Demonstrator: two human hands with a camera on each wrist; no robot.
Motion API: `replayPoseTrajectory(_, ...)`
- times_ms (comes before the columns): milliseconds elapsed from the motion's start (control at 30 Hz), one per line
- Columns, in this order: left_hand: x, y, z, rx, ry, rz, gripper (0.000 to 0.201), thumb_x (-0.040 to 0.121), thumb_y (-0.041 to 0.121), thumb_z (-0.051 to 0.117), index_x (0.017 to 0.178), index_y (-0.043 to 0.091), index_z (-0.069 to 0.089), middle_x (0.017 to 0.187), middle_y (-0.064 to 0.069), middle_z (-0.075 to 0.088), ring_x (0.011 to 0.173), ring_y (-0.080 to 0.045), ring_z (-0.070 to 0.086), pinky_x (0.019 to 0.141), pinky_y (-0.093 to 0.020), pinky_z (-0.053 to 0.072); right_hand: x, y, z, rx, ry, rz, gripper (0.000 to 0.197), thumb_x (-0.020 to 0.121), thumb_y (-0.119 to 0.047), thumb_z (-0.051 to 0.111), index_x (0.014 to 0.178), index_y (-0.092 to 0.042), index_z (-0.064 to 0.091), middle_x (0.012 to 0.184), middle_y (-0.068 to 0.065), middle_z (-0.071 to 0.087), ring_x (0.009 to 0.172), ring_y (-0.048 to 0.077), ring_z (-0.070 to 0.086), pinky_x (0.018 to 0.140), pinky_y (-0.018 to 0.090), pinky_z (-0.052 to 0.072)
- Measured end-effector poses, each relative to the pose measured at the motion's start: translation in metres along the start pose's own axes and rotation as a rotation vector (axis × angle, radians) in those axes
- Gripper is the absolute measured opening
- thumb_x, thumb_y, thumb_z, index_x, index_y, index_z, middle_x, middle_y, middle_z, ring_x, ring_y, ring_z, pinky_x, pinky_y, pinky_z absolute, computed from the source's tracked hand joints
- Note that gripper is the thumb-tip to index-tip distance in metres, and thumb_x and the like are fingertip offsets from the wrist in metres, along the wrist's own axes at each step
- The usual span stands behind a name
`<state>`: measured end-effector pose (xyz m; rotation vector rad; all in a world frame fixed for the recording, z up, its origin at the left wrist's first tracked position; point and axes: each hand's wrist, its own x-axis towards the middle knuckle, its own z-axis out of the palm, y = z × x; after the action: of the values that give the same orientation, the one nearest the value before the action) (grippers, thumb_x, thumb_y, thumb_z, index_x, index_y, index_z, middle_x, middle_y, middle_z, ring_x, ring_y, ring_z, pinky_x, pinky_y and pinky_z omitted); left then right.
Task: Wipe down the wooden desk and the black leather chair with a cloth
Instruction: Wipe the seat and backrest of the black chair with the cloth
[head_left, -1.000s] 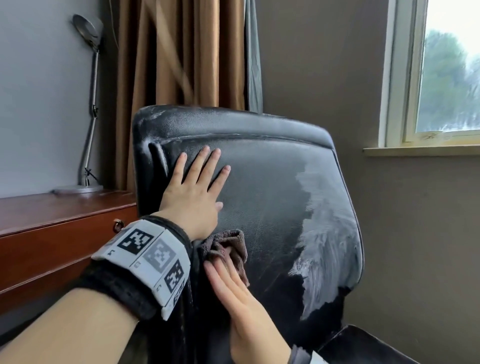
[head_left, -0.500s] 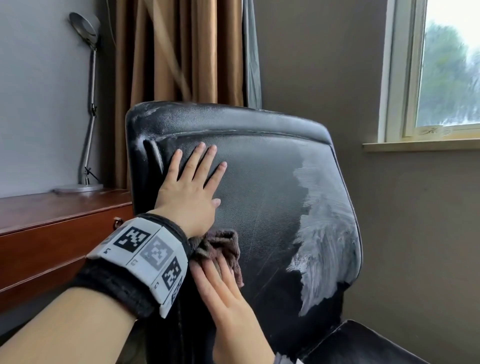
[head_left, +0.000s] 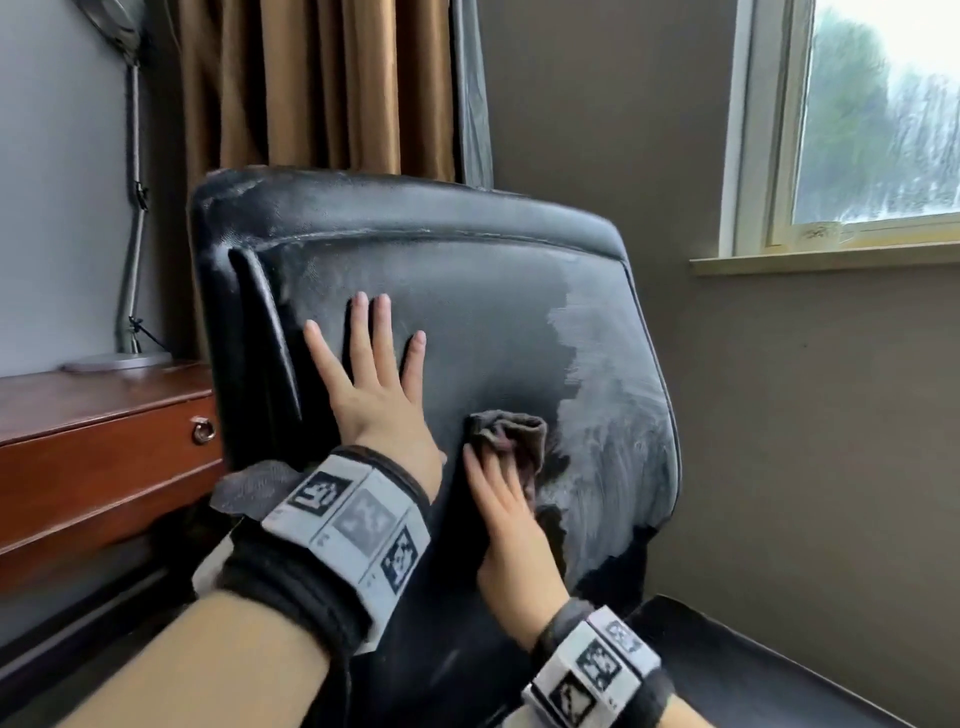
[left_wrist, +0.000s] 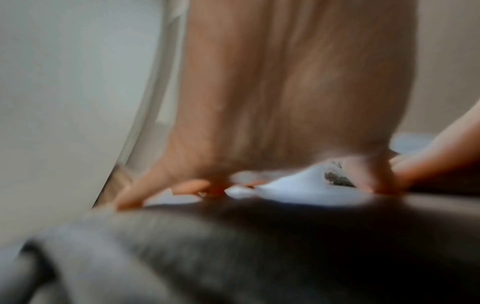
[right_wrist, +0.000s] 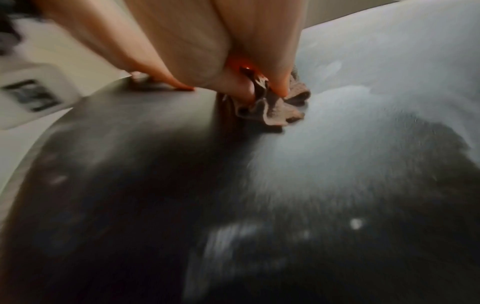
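Note:
The black leather chair (head_left: 467, 291) stands with its backrest facing me, dusty white on its right side (head_left: 613, 415). My left hand (head_left: 374, 374) lies flat on the upper left of the backrest with fingers spread and straight. My right hand (head_left: 498, 499) presses a bunched brown cloth (head_left: 511, 434) against the middle of the backrest, at the edge of the dusty patch. In the right wrist view the fingers pin the crumpled cloth (right_wrist: 275, 107) to the leather (right_wrist: 182, 185). The wooden desk (head_left: 93, 441) is at the left behind the chair.
A silver desk lamp (head_left: 130, 218) stands on the desk by the grey wall. Brown curtains (head_left: 322, 83) hang behind the chair. A window (head_left: 872, 114) with a sill is at the upper right. The chair's black seat (head_left: 737, 670) shows at the lower right.
My right hand has slid the cloth to the right and upward, out from under my left wrist to the edge of the dusty patch. My left hand stays flat on the backrest.

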<state>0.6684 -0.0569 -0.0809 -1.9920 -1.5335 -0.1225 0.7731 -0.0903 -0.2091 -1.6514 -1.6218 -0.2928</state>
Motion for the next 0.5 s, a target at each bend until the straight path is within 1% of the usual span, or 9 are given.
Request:
replayPoseTrajectory(67, -0.008, 0.011, 0.005, 0.036, -0.063, -0.015, 0.121, 0.081, 0.064, 0.059, 0.135, 0.02, -0.04, 0.126, -0.039, -0.049, 0.12, -0.058, -0.041, 0.09, -0.082, -0.009, -0.013, -0.002, 0.002, 0.063, -0.064, -0.101, 0.099, 0.071, 0.023, 0.037, 0.136, -0.03, -0.017, 0.144, -0.021, -0.021, 0.136, 0.001, -0.026, 0.107, 0.008, -0.017)
replayPoseTrajectory(133, -0.013, 0.009, 0.011, 0.05, -0.069, 0.054, 0.122, 0.075, 0.075, 0.052, 0.13, 0.022, -0.044, 0.127, -0.035, -0.051, 0.122, -0.053, -0.043, 0.09, -0.081, -0.009, -0.005, 0.022, -0.007, 0.095, -0.024, -0.101, 0.1, 0.069, 0.025, 0.034, 0.138, -0.03, -0.012, 0.147, -0.023, -0.014, 0.137, -0.005, -0.019, 0.109, 0.006, -0.011)
replayPoseTrajectory(233, -0.015, -0.004, 0.013, 0.064, -0.064, 0.161, 0.127, 0.065, 0.087, 0.043, 0.125, 0.02, -0.046, 0.128, -0.03, -0.054, 0.124, -0.048, -0.045, 0.094, -0.077, -0.011, 0.024, 0.082, -0.032, 0.081, 0.125, 0.168, 0.1, 0.065, 0.028, 0.033, 0.146, -0.019, -0.003, 0.153, -0.01, -0.011, 0.139, 0.001, -0.017, 0.101, -0.004, -0.009)
replayPoseTrajectory(267, -0.014, -0.007, 0.012, 0.077, -0.07, 0.177, 0.129, 0.064, 0.087, 0.045, 0.125, 0.019, -0.046, 0.127, -0.03, -0.054, 0.123, -0.047, -0.045, 0.094, -0.077, -0.011, 0.031, 0.096, -0.037, 0.076, 0.158, 0.245, 0.101, 0.064, 0.028, 0.034, 0.147, -0.018, -0.001, 0.155, -0.005, -0.011, 0.138, 0.002, -0.018, 0.102, -0.003, -0.009)
replayPoseTrajectory(300, -0.012, -0.008, 0.013, 0.081, -0.082, 0.185, 0.132, 0.062, 0.087, 0.047, 0.125, 0.019, -0.046, 0.127, -0.03, -0.055, 0.122, -0.047, -0.046, 0.094, -0.077, -0.012, 0.034, 0.1, -0.039, 0.059, 0.182, 0.284, 0.102, 0.064, 0.027, 0.035, 0.147, -0.018, -0.002, 0.156, -0.003, -0.011, 0.137, 0.002, -0.019, 0.108, 0.004, -0.007)
replayPoseTrajectory(333, -0.012, -0.009, 0.011, 0.082, -0.101, 0.188, 0.133, 0.061, 0.086, 0.049, 0.124, 0.019, -0.047, 0.126, -0.03, -0.055, 0.122, -0.046, -0.047, 0.093, -0.077, -0.013, 0.033, 0.097, -0.038, 0.041, 0.185, 0.289, 0.103, 0.064, 0.026, 0.035, 0.147, -0.02, -0.005, 0.156, -0.005, -0.012, 0.137, 0.002, -0.02, 0.116, 0.015, -0.003)
replayPoseTrajectory(367, -0.013, -0.008, 0.01, 0.083, -0.12, 0.186, 0.134, 0.061, 0.086, 0.051, 0.124, 0.019, -0.047, 0.126, -0.029, -0.056, 0.121, -0.046, -0.047, 0.093, -0.077, -0.013, 0.025, 0.09, -0.033, 0.034, 0.157, 0.255, 0.105, 0.064, 0.025, 0.035, 0.146, -0.023, -0.009, 0.154, -0.01, -0.014, 0.138, 0.003, -0.02, 0.119, 0.025, 0.002)
replayPoseTrajectory(400, -0.013, -0.008, 0.009, 0.086, -0.132, 0.182, 0.135, 0.06, 0.086, 0.051, 0.124, 0.019, -0.047, 0.125, -0.029, -0.056, 0.121, -0.046, -0.048, 0.093, -0.077, -0.013, 0.01, 0.081, -0.024, 0.033, 0.091, 0.185, 0.104, 0.064, 0.023, 0.034, 0.143, -0.026, -0.012, 0.151, -0.015, -0.017, 0.139, 0.003, -0.021, 0.119, 0.028, 0.004)
replayPoseTrajectory(500, -0.016, -0.008, 0.006, 0.089, -0.144, 0.172, 0.139, 0.057, 0.086, 0.054, 0.124, 0.019, -0.047, 0.124, -0.03, -0.056, 0.121, -0.046, -0.048, 0.092, -0.078, -0.013, -0.04, 0.054, -0.005, 0.07, -0.21, -0.104, 0.099, 0.058, 0.01, 0.023, 0.138, -0.039, -0.009, 0.148, -0.021, -0.017, 0.136, -0.006, -0.026, 0.116, 0.019, -0.009)
